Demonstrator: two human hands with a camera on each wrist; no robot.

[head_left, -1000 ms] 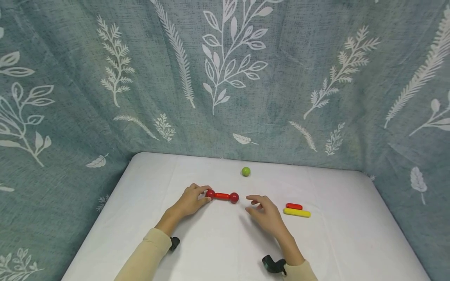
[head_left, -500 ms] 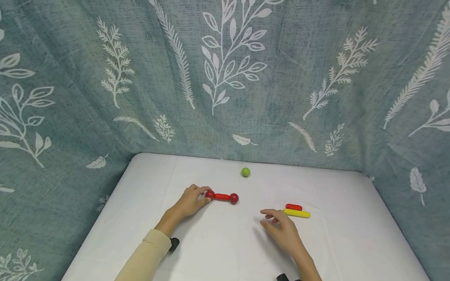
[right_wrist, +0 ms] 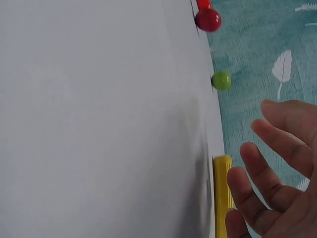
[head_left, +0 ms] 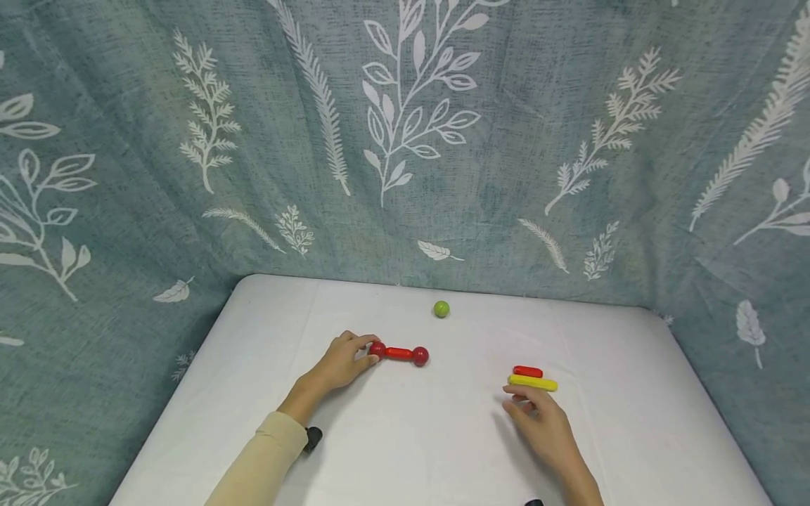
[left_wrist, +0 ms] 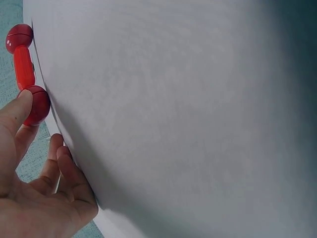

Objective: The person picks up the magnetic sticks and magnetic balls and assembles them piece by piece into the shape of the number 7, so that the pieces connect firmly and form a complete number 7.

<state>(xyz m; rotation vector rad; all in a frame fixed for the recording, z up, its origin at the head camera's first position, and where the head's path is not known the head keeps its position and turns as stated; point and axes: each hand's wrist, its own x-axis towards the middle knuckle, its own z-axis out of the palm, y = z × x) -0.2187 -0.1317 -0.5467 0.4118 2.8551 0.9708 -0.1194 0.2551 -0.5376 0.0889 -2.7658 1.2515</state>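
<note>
On the white-covered table lies a red stick (head_left: 399, 353) with a dark red ball at each end, joined like a dumbbell. My left hand (head_left: 344, 361) pinches the left ball (head_left: 377, 350) between thumb and finger; the left wrist view shows the thumb on that ball (left_wrist: 39, 105). The right ball (head_left: 420, 356) is untouched. Over at the right, my right hand (head_left: 543, 422) hovers just in front of a yellow stick (head_left: 534, 383), its fingers loosely bent with nothing between them. A short red stick (head_left: 528, 371) lies right behind the yellow one.
A small green ball (head_left: 441, 309) sits near the back edge of the table (head_left: 304, 302). Behind it hangs a blue-green curtain (head_left: 506, 140) with white leaf prints. A black wrist camera (head_left: 313, 438) is strapped at the left sleeve.
My right hand has moved right and toward me, away from the joined red piece and over to the yellow stick. The left hand stays on its ball.
</note>
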